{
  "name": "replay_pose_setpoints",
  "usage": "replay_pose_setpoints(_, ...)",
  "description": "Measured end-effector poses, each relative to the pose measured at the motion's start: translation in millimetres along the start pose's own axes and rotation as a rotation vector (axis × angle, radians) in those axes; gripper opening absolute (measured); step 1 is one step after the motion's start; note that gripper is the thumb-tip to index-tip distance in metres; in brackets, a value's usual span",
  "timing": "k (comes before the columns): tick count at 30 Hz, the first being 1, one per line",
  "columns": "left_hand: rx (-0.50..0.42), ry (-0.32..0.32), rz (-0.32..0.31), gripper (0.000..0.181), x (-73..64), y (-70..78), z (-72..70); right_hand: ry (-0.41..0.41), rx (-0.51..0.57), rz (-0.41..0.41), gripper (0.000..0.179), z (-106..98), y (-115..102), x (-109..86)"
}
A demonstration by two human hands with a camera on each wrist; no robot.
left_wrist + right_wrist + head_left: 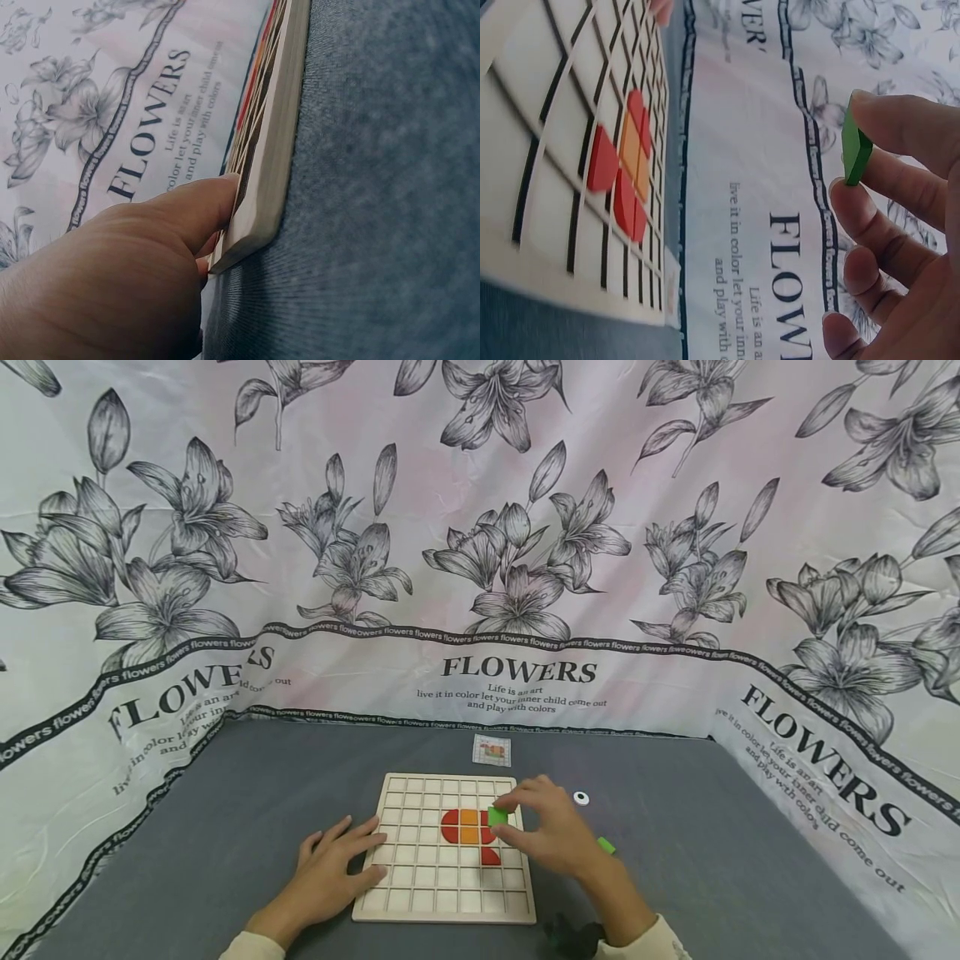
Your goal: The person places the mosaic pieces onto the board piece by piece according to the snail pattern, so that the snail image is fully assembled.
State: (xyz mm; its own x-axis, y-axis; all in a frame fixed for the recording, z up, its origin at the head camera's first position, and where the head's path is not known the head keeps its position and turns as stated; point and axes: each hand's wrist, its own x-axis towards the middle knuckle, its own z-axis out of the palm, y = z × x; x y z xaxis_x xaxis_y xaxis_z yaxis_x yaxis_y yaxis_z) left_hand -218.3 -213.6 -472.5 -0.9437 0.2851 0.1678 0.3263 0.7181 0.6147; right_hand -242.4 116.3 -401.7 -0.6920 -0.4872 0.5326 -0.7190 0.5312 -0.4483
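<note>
A wooden grid board (420,878) lies on the grey cloth, with red and orange pieces set in its cells. Between thumb and fingertips my right hand (551,827) pinches a green tile (854,146), held above the right part of the board. Two orange squares (469,827) sit side by side with red rounded pieces (450,827) at their ends. One more red quarter-round piece (490,857) lies a little lower. At the board's left edge my left hand (333,868) rests with fingers spread, its thumb (206,206) touching the rim.
A small picture card (492,750) lies behind the board. To the right are a white ring-shaped piece with a dark centre (581,797) and another green piece (606,845), partly behind the right hand. A dark object (573,937) sits near the right wrist. Flower-printed curtain (517,685) surrounds the table.
</note>
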Motion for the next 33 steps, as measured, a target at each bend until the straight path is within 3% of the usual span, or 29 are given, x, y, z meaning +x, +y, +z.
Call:
replay_pose_setpoints(14,0.002,-0.009,-0.007,0.048,-0.6,-1.1,-2.0,-0.046,0.096,0.168,0.015,37.2,-1.7,6.0)
replay_pose_setpoints(19,0.002,-0.014,-0.013,0.048,0.9,-0.6,-1.2,-0.058,0.081,0.176,0.016,47.8,1.7,2.8)
replay_pose_setpoints(26,0.012,-0.011,-0.019,0.048,2.5,-1.3,0.0,-0.072,0.015,0.120,0.016,55.6,8.1,-0.7)
replay_pose_setpoints(33,0.003,-0.013,-0.016,0.047,0.8,-1.1,-1.4,-0.152,-0.067,0.139,0.017,64.6,14.4,-5.6)
